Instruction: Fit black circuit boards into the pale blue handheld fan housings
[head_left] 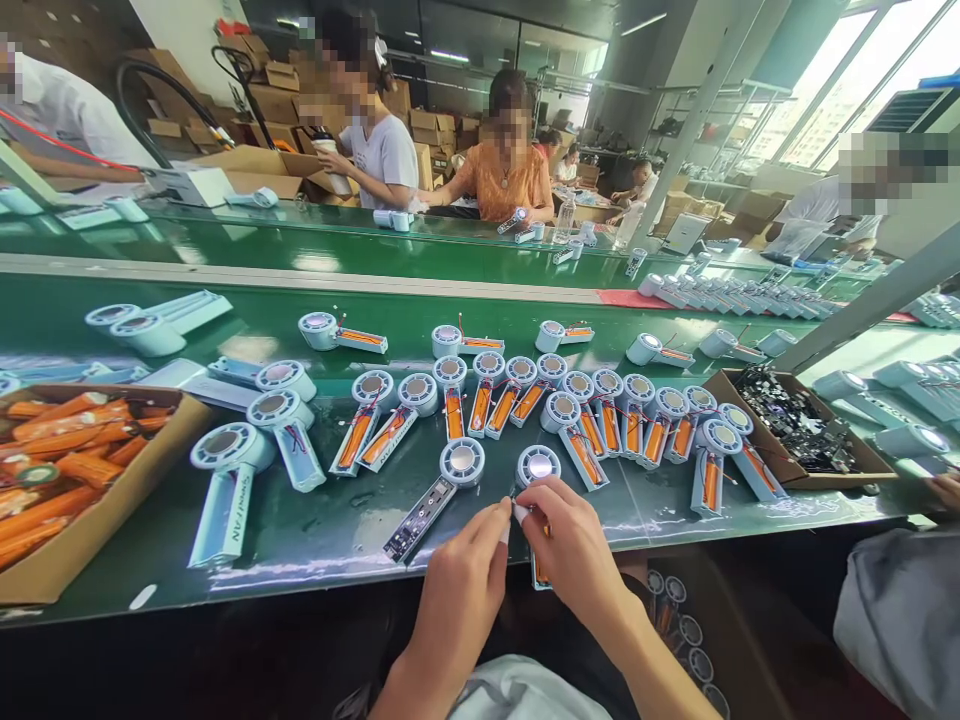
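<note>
My left hand point(466, 565) and my right hand point(571, 540) meet at the table's front edge, their fingertips pinched together with white coverings on some fingers. What they pinch is too small to make out. Just beyond them lies a handheld fan point(538, 465) in pale blue; its open handle, with an orange battery inside, is partly hidden under my right hand. To the left rests another handheld fan point(462, 462), its handle covered by a dark circuit board point(420, 520). Several similar fans point(517, 375) with orange batteries and wires stand in a curved row behind.
A cardboard box of orange batteries point(193, 418) sits at the left, and a cardboard box of circuit boards point(840, 475) at the right. Fans without batteries point(225, 500) lie near the left box. A green conveyor point(420, 290) runs behind; people work across it. Someone's grey clothing shows at right.
</note>
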